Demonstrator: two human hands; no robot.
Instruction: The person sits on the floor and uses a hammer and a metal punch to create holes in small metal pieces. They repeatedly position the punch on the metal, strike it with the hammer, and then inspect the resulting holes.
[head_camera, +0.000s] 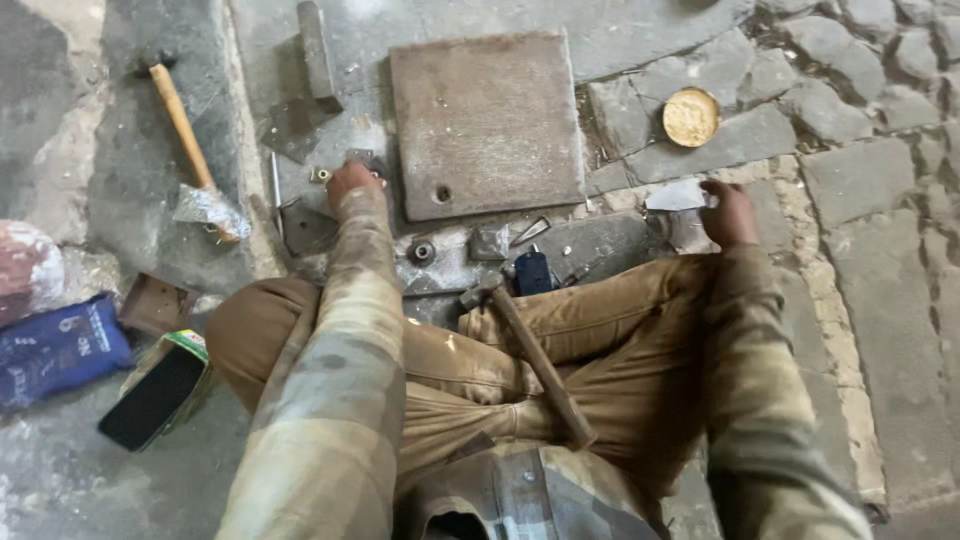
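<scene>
- A blue packet (58, 348) with white lettering lies at the left edge of the frame; above it, a reddish-white bag (25, 268) is cut off by the edge.
- Lower left, a black phone (152, 398) rests on a green-edged box (185, 352), with a small brown tray (155, 303) just above.
- The left hand (350, 183), upper centre-left, reaches to small metal pieces (322, 174) on the ground; its fingers are turned away, so I cannot tell whether they grip anything.
- The right hand (728, 214), centre right, closes its fingers on a thin pale metal sheet (676, 196) held just above the stones.
- A square rusty steel plate (487, 122) with 1 hole lies at upper centre.
- 1 hammer (535, 358) rests across the lap; another wooden-handled hammer (185, 135) lies upper left.
- A round yellowish lid (691, 116) sits upper right.
</scene>
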